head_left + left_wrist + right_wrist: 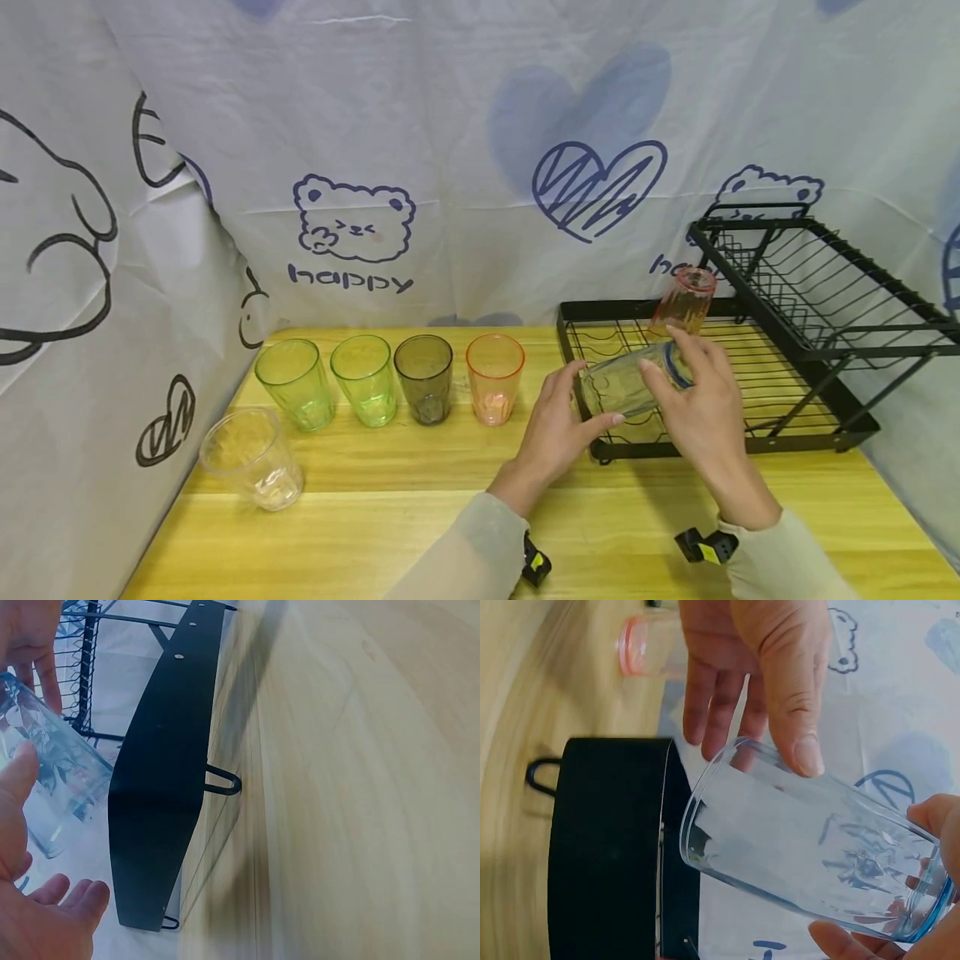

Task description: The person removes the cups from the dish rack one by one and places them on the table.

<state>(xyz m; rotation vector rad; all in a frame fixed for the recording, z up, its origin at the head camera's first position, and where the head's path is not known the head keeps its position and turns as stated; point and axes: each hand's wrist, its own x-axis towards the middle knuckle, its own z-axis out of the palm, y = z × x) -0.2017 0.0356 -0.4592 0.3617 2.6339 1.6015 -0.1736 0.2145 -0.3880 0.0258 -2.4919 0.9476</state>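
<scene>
A clear bluish drinking glass (626,383) is tilted over the front left part of the black dish rack (645,450). My right hand (701,400) grips its blue base end, thumb on one side and fingers on the other. At the rim end is my left hand (558,425), its fingers spread and its thumb overlapping the glass. In the left wrist view the fingers of the left hand (45,900) stand apart from the glass (52,765). The right wrist view shows the open rim of the glass (817,847) towards the left hand (757,667).
Upside down in the rack stands a pink glass (684,302), behind my right hand. Left on the wooden table are two green glasses (296,387), a dark grey glass (424,379), an orange-pink glass (495,379) and a clear glass (255,458). The rack's upper tier (862,275) rises at right.
</scene>
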